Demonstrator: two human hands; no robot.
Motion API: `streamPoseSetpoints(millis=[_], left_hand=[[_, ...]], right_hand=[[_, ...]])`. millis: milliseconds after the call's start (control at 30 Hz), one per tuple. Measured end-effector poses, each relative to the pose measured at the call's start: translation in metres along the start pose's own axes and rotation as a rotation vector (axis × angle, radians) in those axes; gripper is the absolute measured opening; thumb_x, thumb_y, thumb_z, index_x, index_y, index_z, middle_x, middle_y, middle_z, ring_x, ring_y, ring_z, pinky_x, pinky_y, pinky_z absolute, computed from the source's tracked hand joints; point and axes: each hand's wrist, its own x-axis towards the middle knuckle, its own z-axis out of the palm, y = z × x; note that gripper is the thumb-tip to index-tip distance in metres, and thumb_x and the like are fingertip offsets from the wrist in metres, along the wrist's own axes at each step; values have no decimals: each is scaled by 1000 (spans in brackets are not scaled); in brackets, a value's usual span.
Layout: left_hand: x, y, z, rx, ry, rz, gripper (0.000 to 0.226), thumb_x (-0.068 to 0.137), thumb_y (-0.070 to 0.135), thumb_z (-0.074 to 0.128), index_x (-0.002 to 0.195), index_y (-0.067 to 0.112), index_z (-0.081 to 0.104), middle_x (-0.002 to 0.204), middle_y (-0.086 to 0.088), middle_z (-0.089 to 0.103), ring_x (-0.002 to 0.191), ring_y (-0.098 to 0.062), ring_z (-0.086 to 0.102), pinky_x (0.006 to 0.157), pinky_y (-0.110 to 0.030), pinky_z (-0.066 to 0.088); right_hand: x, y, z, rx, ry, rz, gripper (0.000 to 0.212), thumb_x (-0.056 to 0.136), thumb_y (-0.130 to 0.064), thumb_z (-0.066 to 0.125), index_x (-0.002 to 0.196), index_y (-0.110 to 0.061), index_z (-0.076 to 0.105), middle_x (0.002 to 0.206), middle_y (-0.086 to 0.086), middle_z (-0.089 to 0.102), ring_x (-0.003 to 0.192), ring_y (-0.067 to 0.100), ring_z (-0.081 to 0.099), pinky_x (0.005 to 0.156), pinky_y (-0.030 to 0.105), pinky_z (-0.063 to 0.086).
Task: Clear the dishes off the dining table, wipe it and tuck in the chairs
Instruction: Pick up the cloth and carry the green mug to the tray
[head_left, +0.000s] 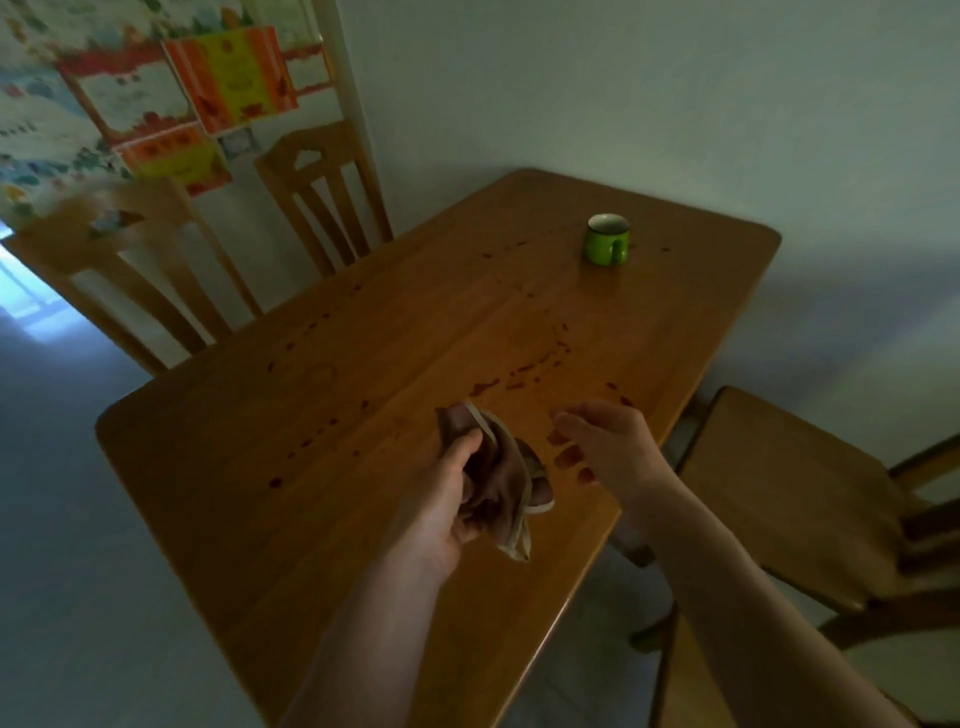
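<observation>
Left hand (441, 499) is bunched around a brown cloth (501, 478) with pale trim, just over the near end of the bench (363, 415). Right hand (602, 441) hovers by the bench's near-right edge, fingers loose, holding nothing. Dark reddish spots (524, 370) dot the bench top, a green mug (607, 245) sits at its far end, and there are chairs on its left (322, 197) and right (779, 493).

- I see bright posters (156, 98) overlapping at the upper left, some red, orange and yellow. The print is too blurred for me to read.
- A pale frame (345, 78) runs upright just beside them.
- A plain pale wall (675, 104) fills the right.
- The pale floor (62, 519) lies at left, with a light patch (26, 296) at the edge.
</observation>
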Motion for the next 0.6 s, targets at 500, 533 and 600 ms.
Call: streamPoseSetpoints(millis=[500, 533, 600], left_hand=[[163, 117, 98, -105, 29, -9, 43, 97, 36, 56, 138, 26, 49, 121, -11, 58, 109, -34, 57, 98, -57, 48], [176, 125, 110, -108, 26, -12, 43, 97, 35, 56, 138, 27, 48, 110, -8, 58, 108, -34, 57, 97, -57, 49], [200, 139, 132, -119, 26, -10, 43, 96, 34, 57, 138, 29, 48, 98, -3, 54, 106, -32, 56, 95, -56, 50]], right_hand=[[248, -39, -36, 79, 94, 111, 20, 101, -24, 51, 92, -10, 63, 76, 8, 65, 58, 18, 57, 46, 24, 42], [269, -42, -41, 74, 93, 121, 20, 101, -23, 51, 89, -12, 62, 77, 8, 65, 56, 17, 57, 44, 22, 41], [304, -45, -48, 62, 88, 133, 19, 101, -23, 51, 86, -16, 60, 76, 7, 65, 53, 16, 57, 44, 21, 40]])
